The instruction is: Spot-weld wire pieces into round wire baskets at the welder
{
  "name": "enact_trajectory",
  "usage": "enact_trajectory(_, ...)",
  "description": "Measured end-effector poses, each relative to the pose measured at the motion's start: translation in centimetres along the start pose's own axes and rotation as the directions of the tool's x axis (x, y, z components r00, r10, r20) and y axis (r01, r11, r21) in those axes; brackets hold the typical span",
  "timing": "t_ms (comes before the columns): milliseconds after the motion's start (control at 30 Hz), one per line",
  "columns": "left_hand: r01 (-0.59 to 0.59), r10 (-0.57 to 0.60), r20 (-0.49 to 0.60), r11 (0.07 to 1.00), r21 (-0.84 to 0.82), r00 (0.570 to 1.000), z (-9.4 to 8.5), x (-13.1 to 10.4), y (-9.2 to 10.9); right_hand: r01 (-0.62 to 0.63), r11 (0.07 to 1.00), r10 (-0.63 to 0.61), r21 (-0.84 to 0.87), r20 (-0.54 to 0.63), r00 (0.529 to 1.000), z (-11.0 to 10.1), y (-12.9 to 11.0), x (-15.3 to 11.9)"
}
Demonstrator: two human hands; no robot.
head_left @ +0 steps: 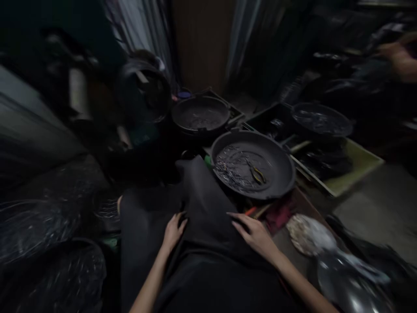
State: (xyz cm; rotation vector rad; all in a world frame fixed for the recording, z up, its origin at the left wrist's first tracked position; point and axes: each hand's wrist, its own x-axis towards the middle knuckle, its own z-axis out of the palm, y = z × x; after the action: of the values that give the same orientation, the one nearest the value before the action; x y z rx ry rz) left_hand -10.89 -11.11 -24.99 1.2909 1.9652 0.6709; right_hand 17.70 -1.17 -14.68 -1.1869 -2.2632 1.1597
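A dark cloth (202,200) covers my lap like an apron, with creases and a raised fold in its middle. My left hand (174,230) rests on its left part, fingers apart and nothing visible in them. To the right, my right hand (254,232) lies at the cloth's edge with thumb and fingers stretched out, holding nothing that I can see. Just beyond it is a round grey basin (276,169) with many thin shiny metal pieces (230,169) on its left side. Pliers with yellow-and-black handles (257,174) lie among them.
Behind stands another grey basin (202,114). At the right are a shallow bowl (321,119) of shiny pieces and a yellowish tray (358,167). A clear plastic bag (314,234) lies near my right forearm. A dark tub (71,278) sits lower left. Another person's hand (399,58) shows blurred upper right.
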Motion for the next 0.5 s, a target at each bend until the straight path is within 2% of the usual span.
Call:
enact_trajectory(100, 0.007, -0.007, -0.036, 1.000, -0.021, 0.999, 0.0, -0.3, 0.2, 0.006, 1.000, -0.007, -0.024, -0.044, 0.999, -0.4, 0.5, 1.6)
enact_trajectory(300, 0.071, -0.072, -0.050, 0.997, -0.013, 0.996, -0.1, -1.2, -0.3, 0.121, 0.992, -0.122, -0.039, -0.005, 0.993, -0.4, -0.5, 6.0)
enact_trajectory(400, 0.125, -0.124, -0.047, 0.992, 0.005, 0.991, 0.6, -1.6, -1.0, 0.165, 0.981, -0.172, -0.104, -0.063, 0.983, -2.2, -0.5, 11.1)
enact_trajectory(500, 0.192, -0.190, -0.056, 0.981, 0.030, 0.980, 1.6, -1.6, -1.9, 0.100, 0.963, -0.151, -0.248, -0.193, 0.970, -5.9, 0.0, 19.4)
